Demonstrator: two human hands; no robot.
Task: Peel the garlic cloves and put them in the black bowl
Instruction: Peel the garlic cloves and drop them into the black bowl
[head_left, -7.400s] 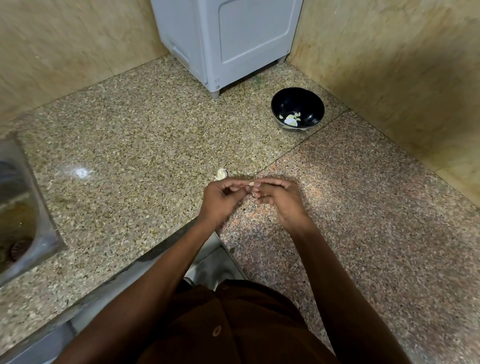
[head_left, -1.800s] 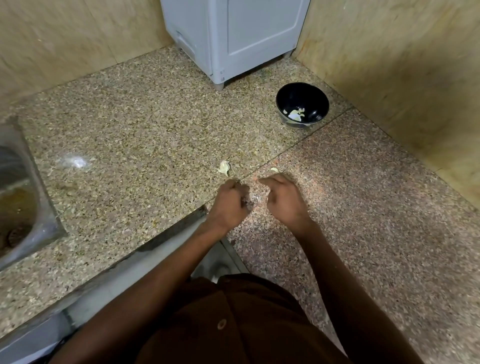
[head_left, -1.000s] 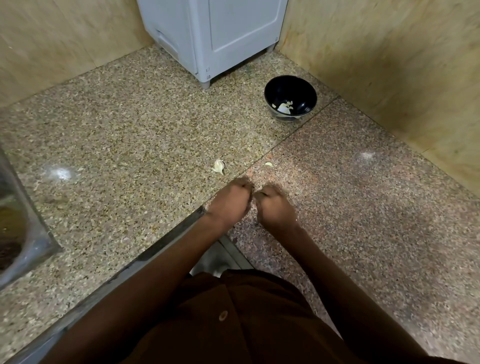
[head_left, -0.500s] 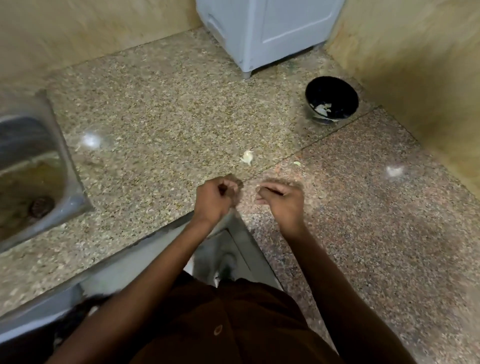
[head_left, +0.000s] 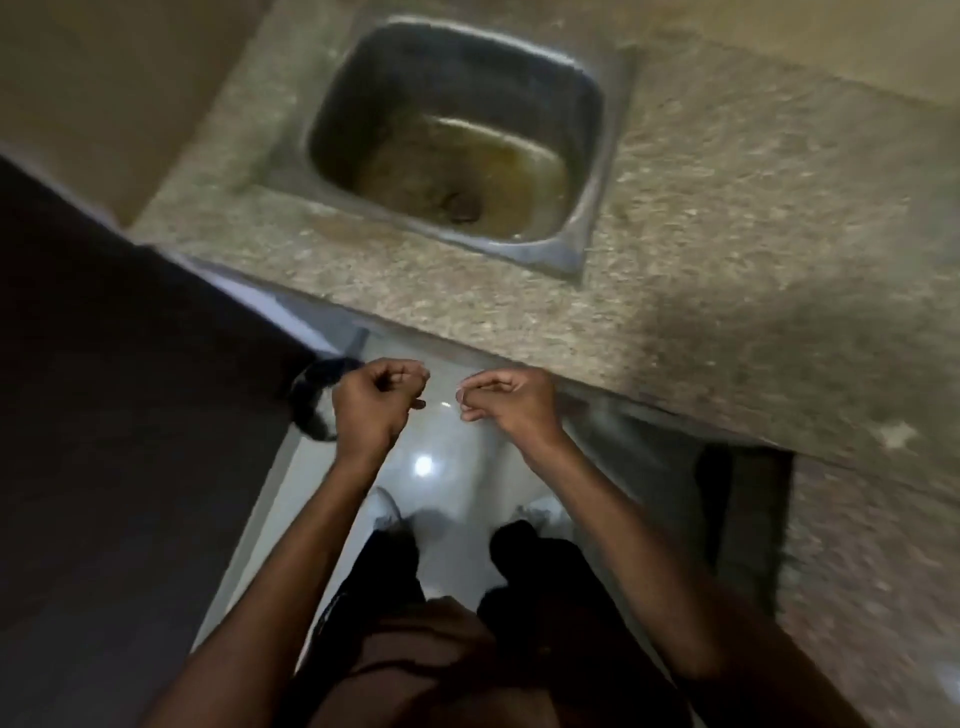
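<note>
My left hand (head_left: 376, 402) is curled into a fist, and my right hand (head_left: 511, 402) has its thumb and forefinger pinched together with the other fingers curled. Both hover side by side over the pale floor, just off the front edge of the granite counter (head_left: 727, 234). No garlic or peel shows in either hand; the inside of the left fist is hidden. Neither the black bowl nor the loose garlic cloves are in view. The picture is blurred by motion.
A steel sink (head_left: 571, 260) with brownish water is set into the counter straight ahead. A dark round object (head_left: 311, 400) sits low behind my left hand. A dark panel (head_left: 130, 415) fills the left side. My feet (head_left: 384, 506) stand on the glossy floor.
The view has swung left, from the bowl corner to the sink. Both hands have come off the counter and now hang over the floor, a little apart.
</note>
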